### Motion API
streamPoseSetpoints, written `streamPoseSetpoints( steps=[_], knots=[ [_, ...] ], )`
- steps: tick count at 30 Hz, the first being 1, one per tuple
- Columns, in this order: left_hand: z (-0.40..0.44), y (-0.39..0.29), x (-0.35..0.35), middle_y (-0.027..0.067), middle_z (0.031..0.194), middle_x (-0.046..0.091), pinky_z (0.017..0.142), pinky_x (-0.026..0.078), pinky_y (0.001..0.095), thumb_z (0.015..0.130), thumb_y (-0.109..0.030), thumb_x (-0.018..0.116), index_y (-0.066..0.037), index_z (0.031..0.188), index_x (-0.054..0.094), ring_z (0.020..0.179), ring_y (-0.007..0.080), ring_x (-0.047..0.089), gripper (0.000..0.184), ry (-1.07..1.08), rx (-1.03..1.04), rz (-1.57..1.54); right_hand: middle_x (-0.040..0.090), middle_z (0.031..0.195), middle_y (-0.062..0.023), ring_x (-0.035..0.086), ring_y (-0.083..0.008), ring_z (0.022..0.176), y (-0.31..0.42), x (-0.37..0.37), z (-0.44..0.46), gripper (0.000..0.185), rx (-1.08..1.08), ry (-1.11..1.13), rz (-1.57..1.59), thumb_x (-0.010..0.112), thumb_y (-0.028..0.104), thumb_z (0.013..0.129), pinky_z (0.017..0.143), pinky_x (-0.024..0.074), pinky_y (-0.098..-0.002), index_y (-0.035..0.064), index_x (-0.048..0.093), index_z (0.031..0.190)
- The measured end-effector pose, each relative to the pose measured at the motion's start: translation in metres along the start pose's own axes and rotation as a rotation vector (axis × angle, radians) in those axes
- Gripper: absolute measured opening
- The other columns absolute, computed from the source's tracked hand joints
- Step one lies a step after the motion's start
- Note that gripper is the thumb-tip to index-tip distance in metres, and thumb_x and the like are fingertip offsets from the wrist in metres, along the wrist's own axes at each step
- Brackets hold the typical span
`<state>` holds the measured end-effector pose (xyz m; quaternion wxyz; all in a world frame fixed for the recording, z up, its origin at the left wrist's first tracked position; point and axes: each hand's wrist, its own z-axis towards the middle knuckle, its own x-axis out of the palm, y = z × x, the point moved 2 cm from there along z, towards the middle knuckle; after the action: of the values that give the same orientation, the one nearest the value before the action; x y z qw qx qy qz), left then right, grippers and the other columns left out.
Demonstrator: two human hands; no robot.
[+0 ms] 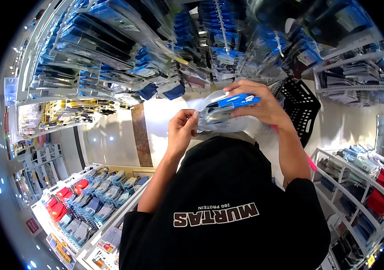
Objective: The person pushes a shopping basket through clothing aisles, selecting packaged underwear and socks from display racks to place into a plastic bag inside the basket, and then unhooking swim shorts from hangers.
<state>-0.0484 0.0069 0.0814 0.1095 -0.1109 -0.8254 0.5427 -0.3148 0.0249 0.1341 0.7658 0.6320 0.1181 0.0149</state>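
A clear plastic package with a blue label is held between both hands in front of the chest. My right hand is closed round its right end, with fingers over the top by the blue label. At the package's left edge, my left hand pinches the plastic between thumb and fingers. The contents look grey and dark, but glare on the plastic hides the details.
Packaged goods hang on hooks across the wall ahead. A black perforated basket is beyond my right forearm. Folded items fill a low display at lower left, and white wire shelves stand at lower right.
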Motion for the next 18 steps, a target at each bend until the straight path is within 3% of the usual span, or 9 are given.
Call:
streamPoseSetpoints(
  steps=[3,4,7,8,11,16,18],
  knots=[
    [0.0,-0.002,-0.006,-0.0009,0.082,0.061,0.054,0.043,0.0215,0.097,-0.017,0.066,-0.001,0.102,0.064,0.063,0.005,0.051,0.016,-0.026,0.004,-0.018,0.067,0.116,-0.0084,0.063,-0.0213,0.11,-0.024,0.016,-0.001,0.042,0.041,-0.082,0.182,0.086,0.001,0.069,0.093,0.0522,-0.0349,0.0002,0.07,0.108],
    [0.0,-0.003,-0.009,-0.0008,0.082,0.061,0.054,0.043,0.0216,0.097,-0.017,0.066,-0.001,0.102,0.064,0.063,0.0051,0.051,0.017,-0.033,0.015,-0.026,0.069,0.107,-0.0058,0.066,-0.0172,0.099,-0.036,0.023,-0.004,0.034,0.107,-0.103,0.295,0.083,0.005,0.078,0.083,0.0554,-0.0314,0.0004,0.069,0.109],
    [-0.003,-0.01,-0.015,-0.0007,0.082,0.06,0.053,0.044,0.0218,0.097,-0.016,0.066,0.0,0.101,0.064,0.063,0.0055,0.052,0.017,-0.067,0.048,-0.005,0.071,0.093,-0.0035,0.065,-0.0116,0.079,-0.087,0.042,-0.028,0.03,0.392,-0.207,0.551,0.083,0.014,0.082,0.07,0.0527,-0.0277,0.0032,0.071,0.107],
    [-0.005,-0.014,-0.016,-0.0006,0.082,0.06,0.053,0.044,0.0217,0.097,-0.016,0.066,0.0,0.1,0.064,0.063,0.0056,0.052,0.017,-0.08,0.057,0.025,0.07,0.085,-0.0018,0.06,-0.0077,0.068,-0.096,0.054,-0.032,0.025,0.304,-0.284,0.644,0.08,0.016,0.087,0.062,0.0492,-0.0249,0.0042,0.072,0.108],
    [-0.007,-0.013,-0.016,-0.0004,0.081,0.06,0.052,0.044,0.0217,0.097,-0.017,0.066,0.0,0.099,0.065,0.061,0.0056,0.052,0.017,-0.116,0.078,0.056,0.071,0.09,-0.0025,0.061,-0.0089,0.073,-0.108,0.078,-0.045,0.026,0.354,-0.344,0.78,0.079,0.017,0.088,0.065,0.0504,-0.0256,0.0031,0.072,0.108],
    [-0.008,-0.004,-0.011,0.0002,0.081,0.061,0.051,0.044,0.0217,0.097,-0.017,0.067,0.001,0.098,0.065,0.06,0.0056,0.052,0.018,-0.152,0.042,0.083,0.068,0.111,-0.0025,0.061,-0.0111,0.1,-0.111,0.089,-0.044,0.035,0.473,-0.128,0.647,0.077,0.008,0.088,0.089,0.051,-0.0264,0.0043,0.065,0.121],
    [-0.005,-0.006,-0.009,0.0004,0.081,0.061,0.051,0.044,0.0216,0.097,-0.018,0.067,0.001,0.098,0.065,0.06,0.0056,0.052,0.019,-0.156,0.07,0.085,0.068,0.111,-0.0025,0.061,-0.0114,0.1,-0.118,0.096,-0.046,0.035,0.429,-0.214,0.723,0.076,0.008,0.089,0.089,0.0515,-0.027,0.0041,0.065,0.121]
  ],
)
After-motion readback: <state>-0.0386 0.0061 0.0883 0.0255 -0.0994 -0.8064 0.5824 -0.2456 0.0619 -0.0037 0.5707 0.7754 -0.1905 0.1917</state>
